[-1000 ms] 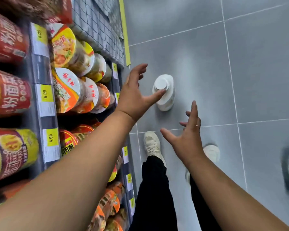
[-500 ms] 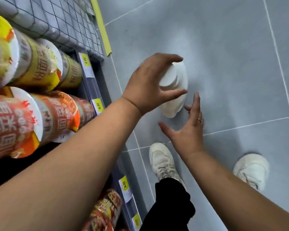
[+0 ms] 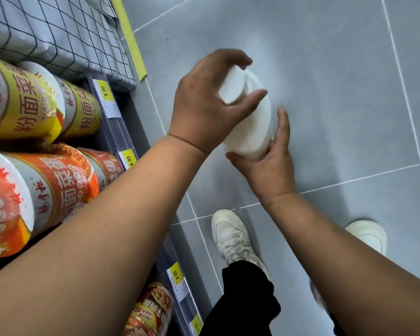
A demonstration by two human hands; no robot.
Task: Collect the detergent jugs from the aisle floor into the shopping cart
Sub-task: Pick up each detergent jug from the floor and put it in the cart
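The left hand point(image 3: 204, 105) curls round the top of the white detergent jug point(image 3: 252, 127). The right hand point(image 3: 273, 168) lays straight fingers against its lower side, over grey floor tiles point(image 3: 337, 93).

- upper price tag point(image 3: 106, 91), on the shelf edge: "6.00"
- middle price tag point(image 3: 129, 160): "6.00"
- lower price tag point(image 3: 176, 275): "4.00"
- yellow noodle cup point(image 3: 17, 103): "粉面菜"
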